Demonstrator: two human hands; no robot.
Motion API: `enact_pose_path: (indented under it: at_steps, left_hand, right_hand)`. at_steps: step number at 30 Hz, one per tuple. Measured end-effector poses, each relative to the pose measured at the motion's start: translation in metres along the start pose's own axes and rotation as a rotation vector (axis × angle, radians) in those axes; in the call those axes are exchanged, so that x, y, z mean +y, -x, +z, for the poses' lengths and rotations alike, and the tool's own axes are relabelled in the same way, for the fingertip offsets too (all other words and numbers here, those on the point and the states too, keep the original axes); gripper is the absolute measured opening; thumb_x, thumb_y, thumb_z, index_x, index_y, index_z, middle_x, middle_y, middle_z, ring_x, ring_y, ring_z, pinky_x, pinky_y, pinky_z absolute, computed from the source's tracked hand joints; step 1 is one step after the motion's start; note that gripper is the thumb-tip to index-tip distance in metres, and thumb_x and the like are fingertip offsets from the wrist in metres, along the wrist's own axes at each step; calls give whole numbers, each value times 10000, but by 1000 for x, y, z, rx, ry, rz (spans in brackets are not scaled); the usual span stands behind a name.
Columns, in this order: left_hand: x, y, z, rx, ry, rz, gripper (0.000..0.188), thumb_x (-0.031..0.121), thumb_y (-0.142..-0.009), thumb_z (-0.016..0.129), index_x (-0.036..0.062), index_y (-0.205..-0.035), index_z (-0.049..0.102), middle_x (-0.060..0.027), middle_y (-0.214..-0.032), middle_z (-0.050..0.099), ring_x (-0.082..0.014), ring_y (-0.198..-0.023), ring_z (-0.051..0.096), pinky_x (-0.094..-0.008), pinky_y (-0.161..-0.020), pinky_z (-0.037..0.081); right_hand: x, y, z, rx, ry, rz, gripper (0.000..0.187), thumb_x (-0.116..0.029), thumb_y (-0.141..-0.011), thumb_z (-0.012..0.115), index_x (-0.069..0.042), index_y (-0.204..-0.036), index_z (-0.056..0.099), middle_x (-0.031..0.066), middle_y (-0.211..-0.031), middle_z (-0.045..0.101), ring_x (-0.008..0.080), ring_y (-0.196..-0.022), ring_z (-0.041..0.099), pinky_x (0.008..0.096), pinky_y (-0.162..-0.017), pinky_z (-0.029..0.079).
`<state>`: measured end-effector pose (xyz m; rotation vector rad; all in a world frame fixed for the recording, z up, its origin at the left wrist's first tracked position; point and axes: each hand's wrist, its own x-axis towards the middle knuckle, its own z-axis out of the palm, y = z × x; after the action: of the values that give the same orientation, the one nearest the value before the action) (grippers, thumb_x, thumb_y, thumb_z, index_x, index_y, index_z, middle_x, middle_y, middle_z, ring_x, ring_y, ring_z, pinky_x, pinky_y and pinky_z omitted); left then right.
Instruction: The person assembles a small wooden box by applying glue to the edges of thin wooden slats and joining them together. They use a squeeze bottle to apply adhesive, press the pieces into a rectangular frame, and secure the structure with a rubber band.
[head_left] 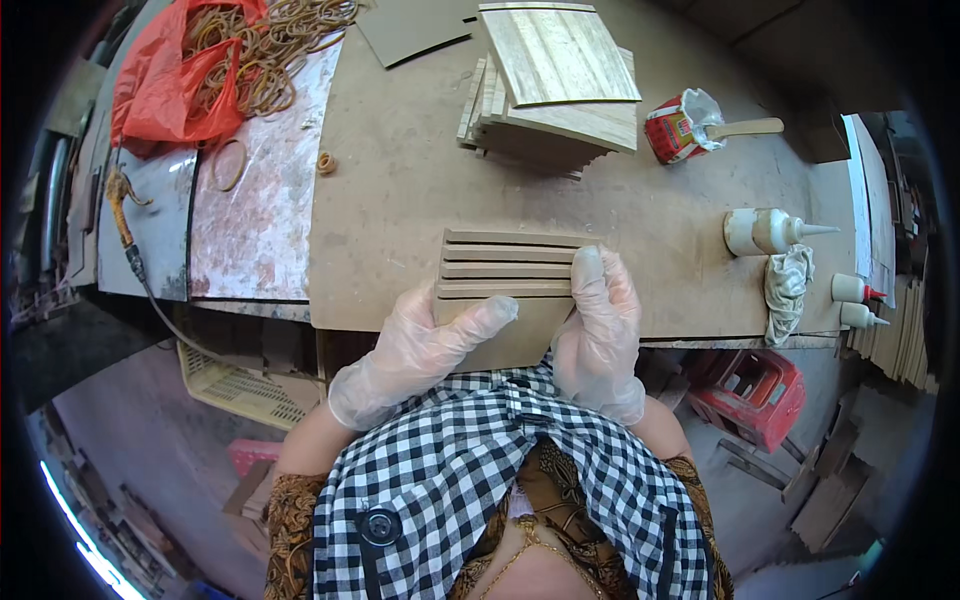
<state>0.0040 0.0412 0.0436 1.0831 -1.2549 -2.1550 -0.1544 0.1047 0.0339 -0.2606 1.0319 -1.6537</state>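
Between my two hands I hold a stack of brown fibreboard panels (512,345), tilted so that several long edges show fanned one above another. My left hand (425,340), in a clear plastic glove, grips the stack's left side with its thumb across the front panel. On the right side my right hand (604,320), gloved the same way, has its thumb on the upper edges and its fingers wrapped behind. The stack's lower edge is close to my checked apron (430,450). Its back is hidden.
Farther back are stacked wooden panels (565,60) and a red-and-white tub (680,128) with a wooden stick. Glue bottles (765,232) and a rag (790,290) lie at right. Rubber bands (280,50) spill from a red bag (160,90) at left. A red stool (755,400) stands below.
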Motion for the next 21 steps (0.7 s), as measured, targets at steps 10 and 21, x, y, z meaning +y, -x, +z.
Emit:
enact_pose_path:
  at_steps: [10, 21]
  left_hand:
    - [-3, -11, 21, 267, 75, 161, 320, 113, -908, 655, 36, -1202, 553, -30, -1010, 636, -99, -875, 597, -243, -781, 488]
    - [-4, -4, 48, 306, -99, 322, 277, 169, -884, 691, 53, -1116, 596, -6, -903, 635, -81, -766, 573, -253, -697, 469]
  right_hand:
    - [-58, -43, -93, 25, -405, -282, 828, -537, -871, 596, 47, -1392, 325, 182, -1405, 427, 248, -1224, 478, 394, -1022, 411]
    - [-103, -83, -145, 28, -1354, -393, 805, -544, -812, 649, 34, -1321, 415, 231, -1372, 462, 332, -1172, 553, 444, -933, 517]
